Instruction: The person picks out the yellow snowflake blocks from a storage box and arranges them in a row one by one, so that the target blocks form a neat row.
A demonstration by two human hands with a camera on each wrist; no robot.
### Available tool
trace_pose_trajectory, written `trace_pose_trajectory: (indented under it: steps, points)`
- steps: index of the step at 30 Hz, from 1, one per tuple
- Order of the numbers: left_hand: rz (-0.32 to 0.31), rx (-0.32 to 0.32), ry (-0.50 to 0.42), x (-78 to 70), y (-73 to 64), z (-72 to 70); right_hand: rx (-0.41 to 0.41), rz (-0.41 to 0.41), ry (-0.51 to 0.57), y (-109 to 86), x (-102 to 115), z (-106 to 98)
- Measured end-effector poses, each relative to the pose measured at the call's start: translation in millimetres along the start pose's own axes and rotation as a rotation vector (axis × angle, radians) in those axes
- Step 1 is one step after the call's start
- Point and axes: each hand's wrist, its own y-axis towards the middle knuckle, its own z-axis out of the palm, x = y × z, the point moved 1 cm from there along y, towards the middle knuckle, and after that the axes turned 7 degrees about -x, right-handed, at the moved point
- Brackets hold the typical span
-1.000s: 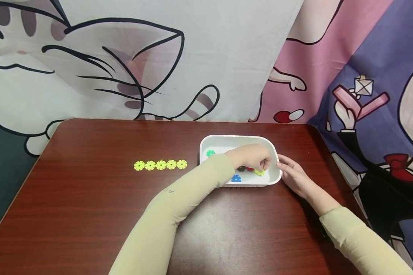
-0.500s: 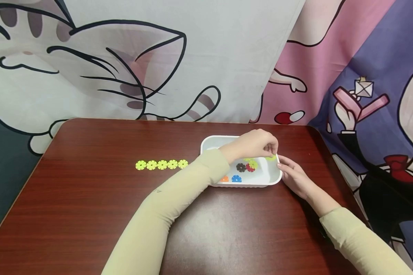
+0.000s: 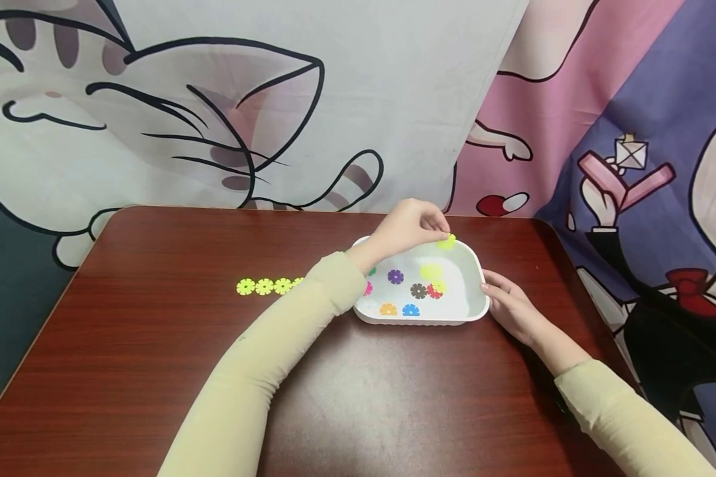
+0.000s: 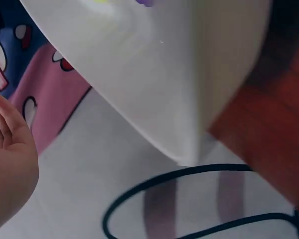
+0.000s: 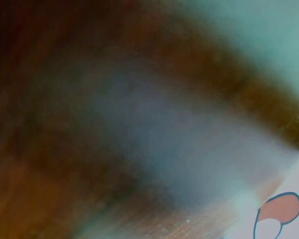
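Note:
My left hand [image 3: 408, 228] pinches a yellow flower-shaped disc [image 3: 446, 242] between thumb and fingertips, over the far rim of a white tray [image 3: 477, 308]. In the left wrist view the left hand [image 4: 12, 164] shows at the left edge, its disc out of sight. At the tray's right end my right hand [image 3: 513, 308] holds the rim with thumb and fingers. Inside lie loose discs, among them a purple one [image 3: 396, 277], a black one [image 3: 418, 291], a blue one [image 3: 410, 310] and an orange one [image 3: 388, 309]. A yellow disc [image 3: 438, 286] overlaps a red one [image 3: 434, 292].
Left of the tray, a row of yellow flower discs [image 3: 264, 286] lies on the brown table [image 3: 155, 331], its right end hidden by the left sleeve [image 3: 286, 331]. A printed cloth [image 3: 406, 99] hangs behind the table's far edge. The right wrist view is mostly blurred.
My left hand has risen from inside the tray, first rightward, then back left to the far rim, bringing out a yellow disc. My right hand stays at the tray's right end.

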Motion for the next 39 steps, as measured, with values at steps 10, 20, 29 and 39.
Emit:
trace_pose_trajectory:
  steps: [10, 20, 29, 39]
  points:
    - [-0.279, -0.191, -0.166, 27.8, -20.4, -21.8, 0.008, -0.008, 0.010, 0.2, -0.4, 0.0]
    - [-0.480, -0.297, -0.486, 41.0, -52.3, -36.1, 0.014, -0.011, 0.012, 0.0, -0.4, 0.5]
    - [-0.567, -0.336, -0.520, 60.4, -81.4, -53.9, 0.003, -0.005, 0.012, -0.7, -0.1, 0.6]
    - [-0.649, -0.357, -0.636, 82.4, -126.8, -84.5, 0.005, -0.006, 0.005, -0.6, 0.8, 1.9]
